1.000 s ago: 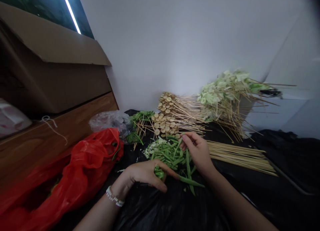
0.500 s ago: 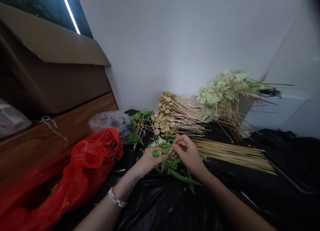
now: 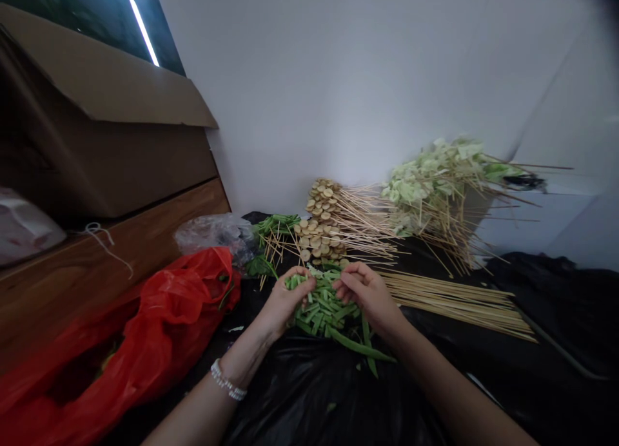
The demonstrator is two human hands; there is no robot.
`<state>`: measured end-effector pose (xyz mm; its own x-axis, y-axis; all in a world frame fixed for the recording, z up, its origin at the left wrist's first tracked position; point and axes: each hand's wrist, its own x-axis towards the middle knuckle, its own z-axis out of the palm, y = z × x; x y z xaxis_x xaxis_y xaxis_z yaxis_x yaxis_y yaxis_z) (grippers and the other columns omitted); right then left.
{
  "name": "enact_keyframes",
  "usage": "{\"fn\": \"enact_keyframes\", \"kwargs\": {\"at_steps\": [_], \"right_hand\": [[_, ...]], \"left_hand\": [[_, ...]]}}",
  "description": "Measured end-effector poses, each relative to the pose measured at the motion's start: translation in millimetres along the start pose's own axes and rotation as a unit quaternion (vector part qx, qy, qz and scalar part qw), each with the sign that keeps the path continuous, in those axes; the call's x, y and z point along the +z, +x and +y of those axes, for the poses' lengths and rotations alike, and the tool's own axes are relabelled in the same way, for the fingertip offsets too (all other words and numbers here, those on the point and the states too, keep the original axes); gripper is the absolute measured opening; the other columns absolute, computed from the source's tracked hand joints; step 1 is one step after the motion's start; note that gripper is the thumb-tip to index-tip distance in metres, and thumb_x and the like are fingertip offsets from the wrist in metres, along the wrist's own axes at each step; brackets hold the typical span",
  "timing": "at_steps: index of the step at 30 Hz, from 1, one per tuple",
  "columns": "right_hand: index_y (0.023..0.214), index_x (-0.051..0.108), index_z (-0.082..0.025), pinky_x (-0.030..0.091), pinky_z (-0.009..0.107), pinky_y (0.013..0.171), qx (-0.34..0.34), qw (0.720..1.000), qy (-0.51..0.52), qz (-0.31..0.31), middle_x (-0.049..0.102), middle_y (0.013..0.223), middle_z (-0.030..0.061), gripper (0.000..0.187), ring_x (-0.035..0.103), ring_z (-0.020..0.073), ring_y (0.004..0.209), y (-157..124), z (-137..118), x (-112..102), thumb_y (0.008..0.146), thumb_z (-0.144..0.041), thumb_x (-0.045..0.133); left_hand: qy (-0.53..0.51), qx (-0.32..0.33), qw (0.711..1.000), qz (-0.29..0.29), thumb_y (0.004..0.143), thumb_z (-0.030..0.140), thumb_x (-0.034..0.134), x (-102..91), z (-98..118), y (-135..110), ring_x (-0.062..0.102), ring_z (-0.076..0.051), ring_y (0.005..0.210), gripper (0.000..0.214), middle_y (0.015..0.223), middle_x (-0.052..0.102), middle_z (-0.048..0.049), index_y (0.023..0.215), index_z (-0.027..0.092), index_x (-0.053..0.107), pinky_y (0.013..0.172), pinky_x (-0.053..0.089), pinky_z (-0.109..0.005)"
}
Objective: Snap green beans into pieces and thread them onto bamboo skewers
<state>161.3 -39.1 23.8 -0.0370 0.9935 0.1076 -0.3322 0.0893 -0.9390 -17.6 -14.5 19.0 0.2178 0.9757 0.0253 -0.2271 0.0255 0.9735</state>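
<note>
The person's left hand (image 3: 285,301), with a white beaded bracelet (image 3: 226,383) at the wrist, and right hand (image 3: 365,294) meet over a heap of cut bright-green bean pieces (image 3: 322,307). The left fingers (image 3: 297,283) are curled together over the heap's near-left side, with green pieces showing at the fingertips. Whether they pinch any piece cannot be told. The right fingers (image 3: 349,281) are loosely bent and close together, reaching toward the left fingers at the heap's right edge. Any pinch there is hidden too.

The heap lies directly beneath and between the fingers, and neither hand is clearly nearer. Its long axis runs forward-to-back, from beyond the fingertips toward the person. A long uncut green bean (image 3: 360,347) trails from its near end, below the right fingers and off to the right.

Beyond the fingers, round tan slices on thin wooden skewers (image 3: 319,230) are stacked on the black plastic-covered surface (image 3: 314,394). Right of the right fingers lies a bundle of bare wooden skewers (image 3: 449,301). Farther back on that side is a mound of pale-green cabbage on skewers (image 3: 430,182). Left of the left fingers sits a crumpled red plastic bag (image 3: 178,304).
</note>
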Motion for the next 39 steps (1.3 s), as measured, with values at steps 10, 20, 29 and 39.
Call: {"fn": "enact_keyframes", "kwargs": {"at_steps": [10,20,29,39], "right_hand": [[0.08,0.054,-0.02,0.042,0.021,0.047,-0.079,0.992,-0.079,0.06,0.067,0.064,-0.0012,0.028,0.055,0.0104,0.048,12,-11,-25,0.073,-0.042,0.07],[0.091,0.071,-0.02,0.043,0.033,0.085,-0.243,0.701,-0.665,-0.086,0.068,0.097,0.0065,0.037,0.055,0.0205,0.098,25,15,-64,0.073,0.004,0.05],[0.088,0.058,-0.018,0.038,0.033,0.08,-0.253,0.666,-0.697,-0.074,0.063,0.087,0.0059,0.019,0.054,0.0207,0.091,19,10,-52,0.087,-0.004,0.045],[0.101,0.054,-0.018,0.042,0.031,0.079,-0.308,0.743,-0.588,-0.087,0.061,0.095,0.0065,0.021,0.054,0.0199,0.09,8,5,-31,0.091,-0.006,0.039]], "left_hand": [[-0.222,-0.11,0.968,-0.025,0.071,0.025,0.075,2.8,4,0,0.04,-0.003,0.042,0.023,0.052,0.045,0.0072,0.071,0.014,0.054,0.04,0.032,-0.012],[-0.325,-0.21,0.92,0.056,0.085,0.007,0.051,-0.1,15,3,0.067,-0.012,0.064,0.011,0.075,0.066,-0.0048,0.083,0.011,0.06,0.06,0.059,-0.024],[-0.308,-0.204,0.929,0.018,0.082,0.008,0.059,-2.4,11,4,0.056,-0.007,0.05,0.004,0.06,0.055,0.0021,0.08,0.012,0.059,0.052,0.055,-0.019],[0.017,-0.038,0.999,0.008,0.064,0.04,0.081,1.7,-5,-1,0.04,-0.005,0.041,0.042,0.05,0.051,0.0054,0.092,0.01,0.069,0.039,0.031,-0.016]]}}
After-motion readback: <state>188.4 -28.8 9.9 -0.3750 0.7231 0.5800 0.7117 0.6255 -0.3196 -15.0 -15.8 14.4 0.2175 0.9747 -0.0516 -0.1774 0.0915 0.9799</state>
